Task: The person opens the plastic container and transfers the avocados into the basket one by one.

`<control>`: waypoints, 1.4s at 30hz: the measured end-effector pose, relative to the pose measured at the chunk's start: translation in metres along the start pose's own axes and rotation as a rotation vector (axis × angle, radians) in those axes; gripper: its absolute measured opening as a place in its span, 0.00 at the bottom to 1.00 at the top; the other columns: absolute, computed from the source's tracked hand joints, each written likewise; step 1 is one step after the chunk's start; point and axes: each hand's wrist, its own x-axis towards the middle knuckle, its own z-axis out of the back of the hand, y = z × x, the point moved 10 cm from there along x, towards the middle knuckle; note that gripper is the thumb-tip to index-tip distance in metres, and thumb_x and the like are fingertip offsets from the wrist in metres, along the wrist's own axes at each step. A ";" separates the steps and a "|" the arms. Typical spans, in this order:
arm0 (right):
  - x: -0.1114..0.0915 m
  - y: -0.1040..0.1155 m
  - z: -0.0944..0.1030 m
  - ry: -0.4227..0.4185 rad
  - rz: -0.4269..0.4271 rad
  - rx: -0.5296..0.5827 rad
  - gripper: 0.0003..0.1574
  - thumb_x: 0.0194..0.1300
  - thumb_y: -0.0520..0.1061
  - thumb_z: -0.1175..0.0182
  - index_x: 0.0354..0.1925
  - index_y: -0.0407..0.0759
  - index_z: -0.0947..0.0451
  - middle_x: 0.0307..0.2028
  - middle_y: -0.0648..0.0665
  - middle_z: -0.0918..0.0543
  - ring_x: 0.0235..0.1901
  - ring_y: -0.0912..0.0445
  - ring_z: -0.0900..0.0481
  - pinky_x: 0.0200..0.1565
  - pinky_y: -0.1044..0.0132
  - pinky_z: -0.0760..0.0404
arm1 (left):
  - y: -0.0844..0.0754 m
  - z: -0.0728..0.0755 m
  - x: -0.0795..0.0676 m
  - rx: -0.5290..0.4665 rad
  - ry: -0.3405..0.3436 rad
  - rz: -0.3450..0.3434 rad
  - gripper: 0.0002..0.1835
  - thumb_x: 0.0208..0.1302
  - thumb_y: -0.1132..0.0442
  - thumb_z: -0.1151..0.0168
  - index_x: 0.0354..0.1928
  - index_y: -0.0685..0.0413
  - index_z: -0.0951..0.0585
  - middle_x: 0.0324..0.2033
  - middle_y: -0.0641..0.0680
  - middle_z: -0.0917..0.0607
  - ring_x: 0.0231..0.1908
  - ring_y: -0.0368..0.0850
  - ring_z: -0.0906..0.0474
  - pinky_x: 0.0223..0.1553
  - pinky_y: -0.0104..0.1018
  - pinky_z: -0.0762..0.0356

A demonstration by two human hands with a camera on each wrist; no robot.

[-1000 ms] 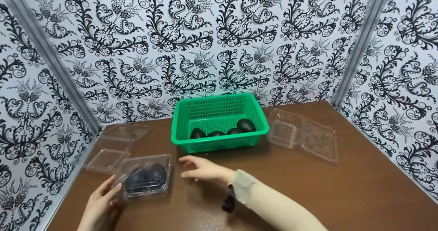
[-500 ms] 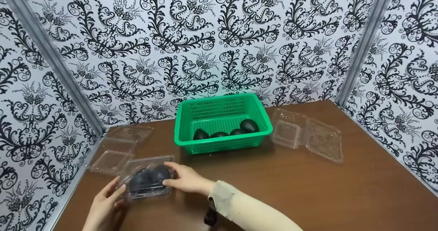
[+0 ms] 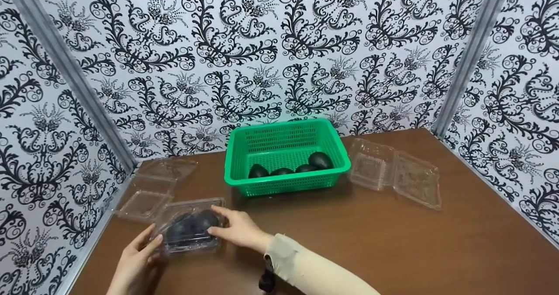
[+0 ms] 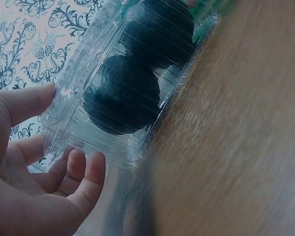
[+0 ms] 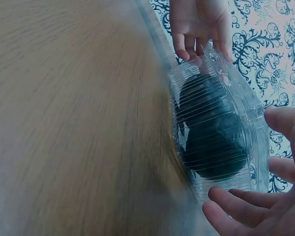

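A clear plastic clamshell box [image 3: 194,246] with its lid down stands at the left front of the table, dark avocados [image 3: 188,228] showing through it. My left hand [image 3: 134,258] holds the box's left end, thumb on the rim and fingers lower down, as the left wrist view shows too. At the opposite end my right hand [image 3: 239,230] grips the box between thumb and fingers. Ribbed side walls and two dark avocados [image 4: 122,93] appear close up in the left wrist view. The right wrist view has both hands on the same box [image 5: 258,147].
A green plastic basket [image 3: 284,182] with several avocados [image 3: 321,160] stands behind the hands. One open clamshell [image 3: 144,199] lies at the left table edge, another open clamshell [image 3: 373,168] right of the basket. Patterned walls [image 3: 279,59] enclose the brown table [image 3: 349,234] on three sides.
My right hand has come left from beside the box and taken hold of its right end. The left hand stays on the left end. The whole view has shifted slightly.
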 end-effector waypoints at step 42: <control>-0.026 -0.009 0.033 0.022 0.067 0.030 0.39 0.57 0.57 0.31 0.64 0.48 0.27 0.55 0.53 0.20 0.52 0.63 0.23 0.54 0.69 0.25 | -0.005 -0.030 -0.021 0.074 -0.001 -0.037 0.32 0.68 0.64 0.40 0.70 0.67 0.39 0.59 0.67 0.27 0.40 0.33 0.22 0.42 0.32 0.20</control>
